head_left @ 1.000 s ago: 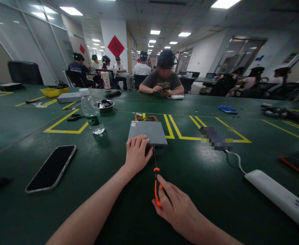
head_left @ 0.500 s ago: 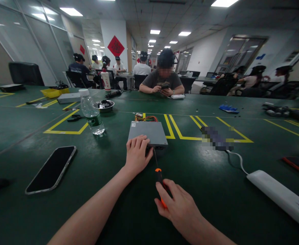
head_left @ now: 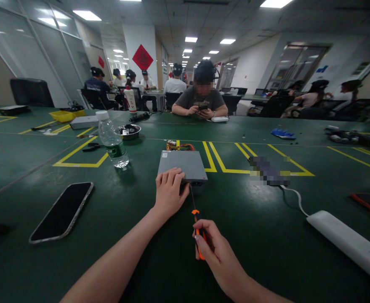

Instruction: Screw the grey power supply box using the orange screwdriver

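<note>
A grey computer power supply lies flat on the green table, its bundle of coloured cables at the far side. My left hand grips its near left corner, fingers over the top and thumb down by the near face. In my right hand is an orange and black screwdriver, with the fingers closed round its handle. The screwdriver's thin shaft points forward, and its tip meets the near face of the power supply beside my left thumb. Whether the tip sits in a screw is too small to tell.
Left of the power supply stand a water bottle and a metal bowl of small dark parts. A phone lies nearer. On the right are a white power strip and a blue object. Opposite sits a person.
My right hand has turned on the screwdriver handle, so the thumb now shows on top. The power supply and my left hand have stayed in place.
</note>
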`<action>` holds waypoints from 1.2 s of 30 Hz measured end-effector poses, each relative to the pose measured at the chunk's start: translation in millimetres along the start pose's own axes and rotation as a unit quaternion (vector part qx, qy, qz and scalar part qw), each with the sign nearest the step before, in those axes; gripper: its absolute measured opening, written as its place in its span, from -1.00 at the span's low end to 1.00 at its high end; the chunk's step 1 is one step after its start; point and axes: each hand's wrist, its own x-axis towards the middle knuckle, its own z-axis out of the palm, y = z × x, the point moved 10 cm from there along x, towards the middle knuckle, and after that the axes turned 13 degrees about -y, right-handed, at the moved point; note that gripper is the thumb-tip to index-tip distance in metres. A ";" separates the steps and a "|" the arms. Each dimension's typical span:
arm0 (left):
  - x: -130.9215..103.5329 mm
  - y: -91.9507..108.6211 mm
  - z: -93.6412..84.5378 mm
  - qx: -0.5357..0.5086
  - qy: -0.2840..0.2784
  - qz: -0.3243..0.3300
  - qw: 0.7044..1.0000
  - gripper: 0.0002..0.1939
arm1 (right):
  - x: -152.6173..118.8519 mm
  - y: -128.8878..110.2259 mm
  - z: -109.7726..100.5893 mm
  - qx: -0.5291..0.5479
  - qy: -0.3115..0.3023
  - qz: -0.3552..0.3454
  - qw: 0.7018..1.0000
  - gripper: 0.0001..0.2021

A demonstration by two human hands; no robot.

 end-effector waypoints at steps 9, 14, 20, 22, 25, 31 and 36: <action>0.2 0.1 -0.5 -0.003 0.002 -0.004 1.000 -0.79 | 9.1 -6.2 17.0 0.328 -0.050 -0.022 0.943 -0.80; 0.2 0.0 -0.4 -0.001 0.000 -0.006 1.000 -0.79 | 12.6 -6.6 23.4 0.508 -0.046 -0.010 0.860 -0.75; 0.6 0.4 0.4 0.000 -0.011 -0.004 1.000 -0.78 | 9.2 -3.0 17.2 0.466 -0.020 0.001 0.885 -0.79; 0.5 0.4 0.2 0.000 -0.012 -0.003 1.000 -0.78 | 7.5 -5.0 11.9 0.402 -0.013 -0.013 0.916 -0.82; 0.2 0.2 -1.0 -0.002 -0.007 0.000 1.000 -0.78 | 0.3 -12.4 1.2 0.274 0.000 -0.047 0.961 -0.86; 0.1 1.3 -1.2 0.004 -0.008 0.009 1.000 -0.78 | -27.7 -45.3 -18.3 -0.122 0.020 -0.184 0.975 -0.56; 0.7 1.4 -1.1 0.001 -0.005 0.015 1.000 -0.77 | -54.3 -85.2 -12.3 -0.512 0.043 -0.397 0.761 -0.61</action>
